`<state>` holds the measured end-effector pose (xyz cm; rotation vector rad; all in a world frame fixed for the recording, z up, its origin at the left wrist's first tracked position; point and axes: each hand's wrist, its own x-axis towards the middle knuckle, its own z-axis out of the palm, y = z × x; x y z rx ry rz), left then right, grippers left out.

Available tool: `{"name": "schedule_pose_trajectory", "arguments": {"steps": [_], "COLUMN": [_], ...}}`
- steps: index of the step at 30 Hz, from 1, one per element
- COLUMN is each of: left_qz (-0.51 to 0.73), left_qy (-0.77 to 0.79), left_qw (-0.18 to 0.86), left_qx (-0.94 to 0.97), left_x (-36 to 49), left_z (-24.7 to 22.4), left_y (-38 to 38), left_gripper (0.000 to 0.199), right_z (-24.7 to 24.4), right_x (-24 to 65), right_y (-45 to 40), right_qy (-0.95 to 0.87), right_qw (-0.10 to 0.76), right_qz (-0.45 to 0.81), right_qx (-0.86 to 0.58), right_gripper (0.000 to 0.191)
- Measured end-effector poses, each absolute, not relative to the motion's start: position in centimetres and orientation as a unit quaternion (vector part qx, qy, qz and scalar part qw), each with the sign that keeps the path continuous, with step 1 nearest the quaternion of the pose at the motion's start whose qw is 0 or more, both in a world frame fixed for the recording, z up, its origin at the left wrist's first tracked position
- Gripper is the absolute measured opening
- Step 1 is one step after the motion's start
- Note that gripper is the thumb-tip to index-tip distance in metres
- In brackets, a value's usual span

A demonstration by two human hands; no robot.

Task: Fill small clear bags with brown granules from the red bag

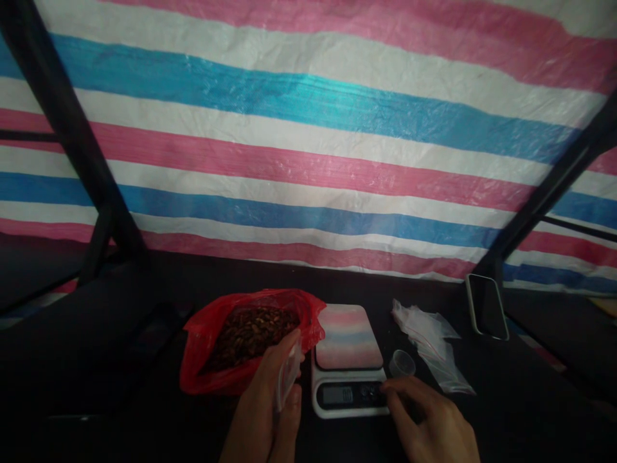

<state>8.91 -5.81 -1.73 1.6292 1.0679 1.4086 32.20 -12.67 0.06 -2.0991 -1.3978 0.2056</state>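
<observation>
- The left hand (263,402) pinches a small, clear plastic bag (288,378) between thumb and fingers; a loose pinch could let that slippery film slide.
- Just beyond it sits the open, crinkled red plastic bag (190,376) of brown, seed-like pieces (255,331); a knuckle catching its rim might spill some.
- That red lip meets the white, square-plated digital scale (348,337) (leaning on it? I can't tell), which could skew a reading.
- The right hand (431,415), loosely curled around nothing, has fingertips at the buttons; a stray press might change the setting.
</observation>
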Motion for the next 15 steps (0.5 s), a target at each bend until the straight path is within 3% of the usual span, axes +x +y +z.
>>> {"name": "schedule_pose_trajectory", "arguments": {"steps": [10,15], "left_qz": [0.506,0.496], "left_qy": [0.367,0.364], "left_qw": [0.344,0.330], "left_qx": [0.701,0.716], "left_x": [8.0,8.7], "left_z": [-2.8,-2.6], "left_y": [-4.1,-3.6], "left_gripper": [0.044,0.045], "right_z": [1.6,1.6], "right_x": [31.2,30.4], "right_y": [-13.1,-12.6], "right_qy": [-0.501,-0.496], "right_qw": [0.178,0.176], "right_qz": [0.097,0.075], "right_qx": [-0.841,-0.847], "right_gripper": [0.027,0.027]}}
